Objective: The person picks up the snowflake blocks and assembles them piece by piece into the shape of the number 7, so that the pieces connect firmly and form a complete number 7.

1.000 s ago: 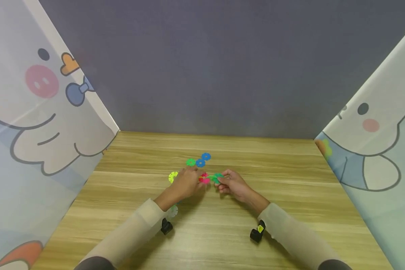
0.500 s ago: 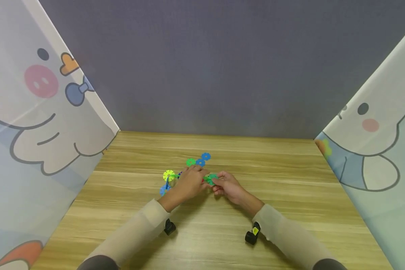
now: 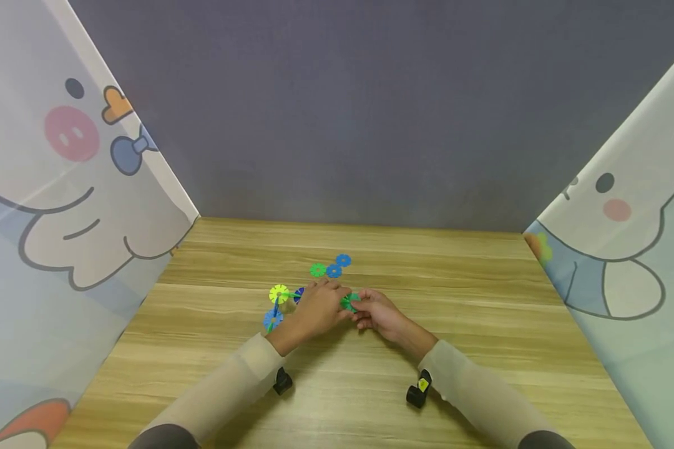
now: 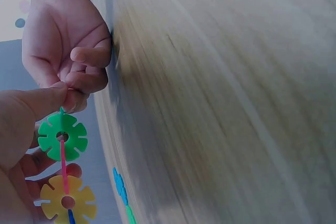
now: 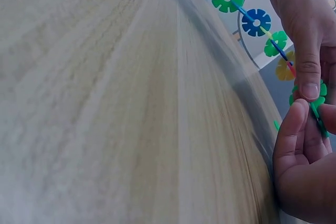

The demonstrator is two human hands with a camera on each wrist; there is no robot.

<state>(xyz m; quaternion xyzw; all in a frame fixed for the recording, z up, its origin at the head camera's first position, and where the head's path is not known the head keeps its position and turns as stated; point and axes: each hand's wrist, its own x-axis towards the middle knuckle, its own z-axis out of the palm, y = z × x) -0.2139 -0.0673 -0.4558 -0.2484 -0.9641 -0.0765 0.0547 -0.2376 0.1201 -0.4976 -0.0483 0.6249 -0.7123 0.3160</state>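
Observation:
My left hand [image 3: 332,300] holds a chain of flat notched plastic discs [image 3: 278,305] joined edge to edge. The chain's yellow disc [image 3: 279,294] and blue disc [image 3: 272,319] stick out to the hand's left. My right hand [image 3: 364,310] pinches a green disc [image 3: 348,302] against the chain's end, fingertips touching the left hand's. In the left wrist view a green disc [image 4: 63,137] and a yellow disc [image 4: 68,201] hang below my left thumb [image 4: 31,106]. The right wrist view shows the chain [image 5: 256,22] running up from the pinched green disc [image 5: 316,103].
Three loose discs lie on the wooden table [image 3: 483,299] behind my hands: a green disc [image 3: 317,270] and two blue discs [image 3: 334,270] [image 3: 343,260]. Cartoon-printed curtains [image 3: 62,206] [image 3: 623,262] wall both sides and a grey panel [image 3: 359,125] closes the back.
Both hands have shifted slightly left and closed together. The chain's yellow and blue discs now show left of my left hand, and the pink piece is out of sight.

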